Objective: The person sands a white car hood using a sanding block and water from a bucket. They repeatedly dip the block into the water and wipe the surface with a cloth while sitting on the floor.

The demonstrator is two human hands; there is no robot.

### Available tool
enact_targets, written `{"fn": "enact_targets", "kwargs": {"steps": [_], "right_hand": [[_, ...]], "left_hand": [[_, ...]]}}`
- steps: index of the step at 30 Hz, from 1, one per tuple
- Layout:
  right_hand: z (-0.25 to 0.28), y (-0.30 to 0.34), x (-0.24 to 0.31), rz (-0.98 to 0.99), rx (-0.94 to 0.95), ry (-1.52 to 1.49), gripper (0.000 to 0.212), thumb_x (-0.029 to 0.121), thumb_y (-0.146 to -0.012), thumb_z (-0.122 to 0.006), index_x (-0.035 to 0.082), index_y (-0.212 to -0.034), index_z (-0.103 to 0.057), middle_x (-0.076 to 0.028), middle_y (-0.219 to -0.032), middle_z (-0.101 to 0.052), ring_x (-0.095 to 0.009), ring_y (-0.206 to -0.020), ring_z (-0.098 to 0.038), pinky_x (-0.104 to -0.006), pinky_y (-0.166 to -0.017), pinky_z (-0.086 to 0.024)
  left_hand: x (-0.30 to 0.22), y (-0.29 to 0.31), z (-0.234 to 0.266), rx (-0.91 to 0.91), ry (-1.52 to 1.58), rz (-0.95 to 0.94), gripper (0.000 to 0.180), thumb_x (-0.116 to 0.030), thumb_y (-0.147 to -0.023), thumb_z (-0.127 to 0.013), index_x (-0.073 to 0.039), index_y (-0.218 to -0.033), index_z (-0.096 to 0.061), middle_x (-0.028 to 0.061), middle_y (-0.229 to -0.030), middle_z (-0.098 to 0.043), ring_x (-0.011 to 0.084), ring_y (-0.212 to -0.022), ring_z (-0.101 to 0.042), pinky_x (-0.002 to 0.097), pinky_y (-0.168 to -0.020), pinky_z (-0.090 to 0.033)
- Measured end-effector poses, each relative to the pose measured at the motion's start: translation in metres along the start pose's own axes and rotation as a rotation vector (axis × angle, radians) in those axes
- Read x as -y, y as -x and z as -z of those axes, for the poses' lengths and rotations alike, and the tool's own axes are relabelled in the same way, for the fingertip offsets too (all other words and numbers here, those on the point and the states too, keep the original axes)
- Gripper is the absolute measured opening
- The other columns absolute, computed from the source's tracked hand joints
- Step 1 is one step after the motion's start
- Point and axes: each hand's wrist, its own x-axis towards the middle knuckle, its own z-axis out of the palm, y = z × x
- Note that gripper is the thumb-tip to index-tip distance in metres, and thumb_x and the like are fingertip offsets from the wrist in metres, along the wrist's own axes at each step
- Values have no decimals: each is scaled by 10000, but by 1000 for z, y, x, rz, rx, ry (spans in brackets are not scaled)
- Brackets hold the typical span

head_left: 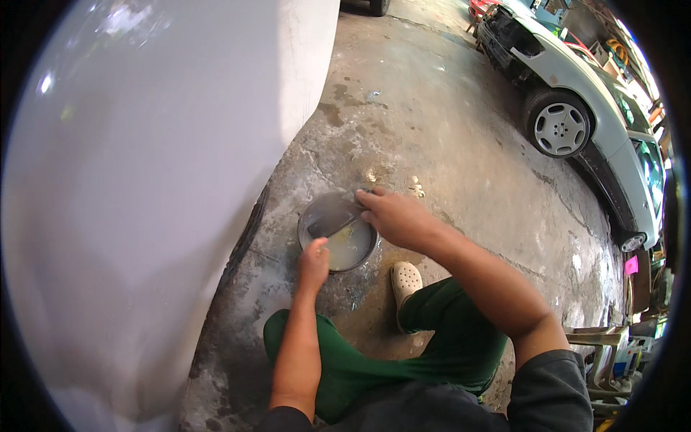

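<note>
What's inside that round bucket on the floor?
The bucket holds cloudy, pale liquid. A blurred dark piece between the left hand and right hand covers part of it; the bottom is hidden beneath the murky liquid.

Could read no text, label, brand, number or sign anywhere, not even on the small, cluttered items [628,360] at the frame's lower right.

Dark sleeves [551,389]; green trousers [461,324]; cream clog [406,279]
</note>
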Motion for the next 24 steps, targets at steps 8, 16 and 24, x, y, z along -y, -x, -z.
{"fn": "enact_targets", "kwargs": {"steps": [8, 16, 24], "right_hand": [[39, -40, -52, -240, 255, -644, 385, 223, -1054, -553, 57, -1398, -600, -174, -980, -713, -249, -793, -733, -392, -729, -594], [-41, -109, -129, -648, 438, -1174, 359, 240, -1066, -555, 47, -1363, -616, -129, -1000, -709, -209, -689, -711, -324, -600, -568], [-110, -71, -131, -624, 285, -906, 495, 306, -1010, -582, 33, -1423, -605, -223, -1428, -625, -387, -1361, -563, -422, -1142, -427]], "left_hand": [[-13, -64, -76, 227, -1042, 224, 590, -333, -980, -629, -135, -1524, -513, 206, -1633, -369, 475, -1473, -380, 569, -1162, -411], [-37, -81, -61, 513, -948, 524, 663, -466, -950, -626, -54, -1466, -566, 256, -1330, -670, 400, -1311, -607, 497, -1111, -465], [-111, -35, -23, -278, 408, 753, 456, -253, -967, -716, 94, -1256, -656, 148, -1184, -724, 276, -1041, -724, 379, -952, -550]]}}
